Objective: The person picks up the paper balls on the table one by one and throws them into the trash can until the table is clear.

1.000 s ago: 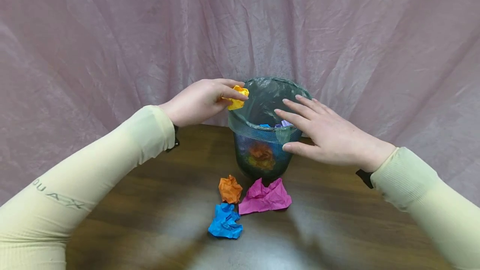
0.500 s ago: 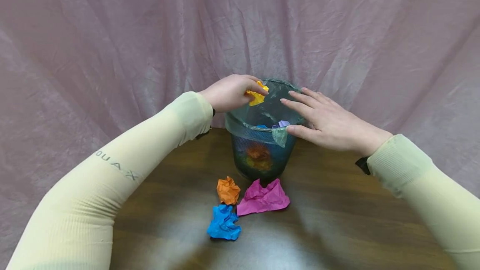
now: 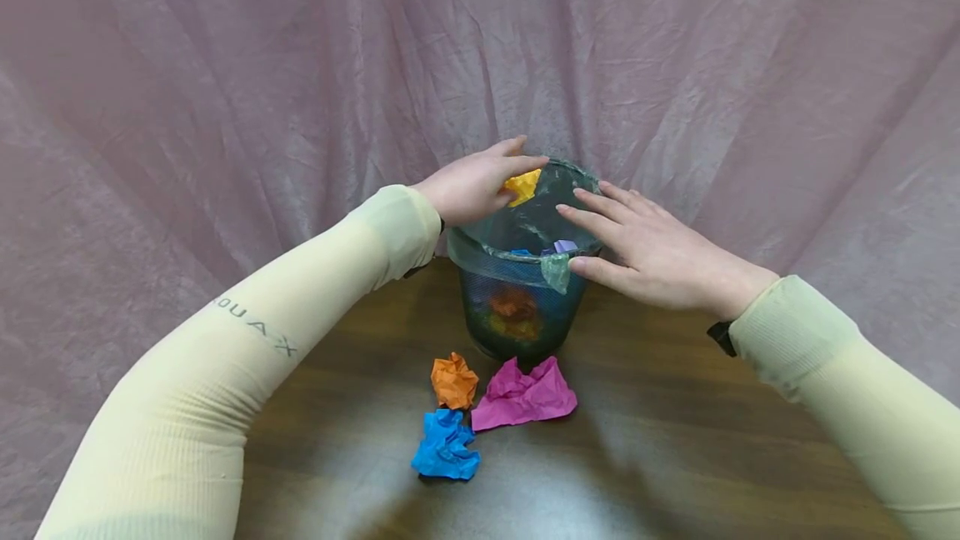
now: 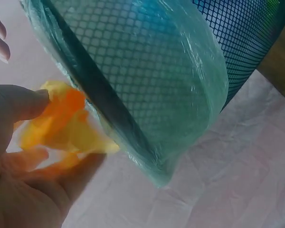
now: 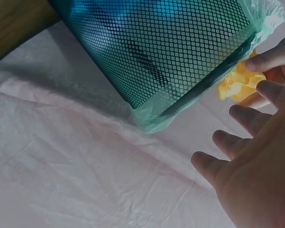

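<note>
In the head view my left hand is over the left rim of a mesh wastebasket, with a crumpled yellow paper ball between thumb and fingers. The left wrist view shows the thumb against this yellow paper and the fingers loosely spread around it, beside the bin's rim. My right hand holds nothing; its fingers are spread at the bin's right rim. A green bag liner is folded over the rim. Inside the bin, lilac paper shows near the top, and orange paper shows through the mesh.
On the wooden table in front of the bin lie a crumpled orange paper, a blue one and a pink one. A pink curtain hangs close behind the bin.
My left hand has moved right with the yellow paper, from outside the rim to above the bin's opening, and its fingers have spread somewhat. The right hand has stayed nearly in place.
</note>
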`<state>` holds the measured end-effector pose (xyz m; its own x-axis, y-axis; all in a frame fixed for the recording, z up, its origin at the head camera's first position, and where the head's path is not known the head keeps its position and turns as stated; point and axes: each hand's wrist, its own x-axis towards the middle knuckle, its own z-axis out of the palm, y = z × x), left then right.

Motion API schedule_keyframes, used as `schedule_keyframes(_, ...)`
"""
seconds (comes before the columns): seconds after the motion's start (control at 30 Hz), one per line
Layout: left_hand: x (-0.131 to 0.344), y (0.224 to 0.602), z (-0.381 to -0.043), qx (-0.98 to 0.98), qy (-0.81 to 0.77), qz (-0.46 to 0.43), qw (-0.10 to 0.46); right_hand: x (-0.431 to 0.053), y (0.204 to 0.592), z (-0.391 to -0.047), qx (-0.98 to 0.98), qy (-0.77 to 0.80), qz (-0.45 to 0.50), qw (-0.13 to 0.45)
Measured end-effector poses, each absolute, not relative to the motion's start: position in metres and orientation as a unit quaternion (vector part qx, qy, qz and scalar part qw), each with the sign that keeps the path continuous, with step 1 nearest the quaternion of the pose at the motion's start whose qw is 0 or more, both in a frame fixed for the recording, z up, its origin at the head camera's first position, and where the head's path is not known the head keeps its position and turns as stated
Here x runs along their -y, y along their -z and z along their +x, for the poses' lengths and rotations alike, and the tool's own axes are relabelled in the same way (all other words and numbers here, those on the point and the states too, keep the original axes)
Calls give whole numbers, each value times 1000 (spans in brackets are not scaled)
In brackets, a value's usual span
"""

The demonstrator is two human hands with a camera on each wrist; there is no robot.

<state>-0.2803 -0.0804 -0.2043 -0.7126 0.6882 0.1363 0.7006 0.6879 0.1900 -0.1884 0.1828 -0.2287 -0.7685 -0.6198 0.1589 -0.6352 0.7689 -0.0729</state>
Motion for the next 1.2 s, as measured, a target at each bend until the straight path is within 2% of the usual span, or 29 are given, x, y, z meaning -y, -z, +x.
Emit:
schedule_keyframes(0.63, 88, 202, -276, 923, 99, -370, 31, -181, 231, -185, 940, -50, 333, 60)
schedule_keyframes(1.2, 129, 209, -272, 934, 100, -340, 31, -167, 236, -167, 930, -45, 360, 67)
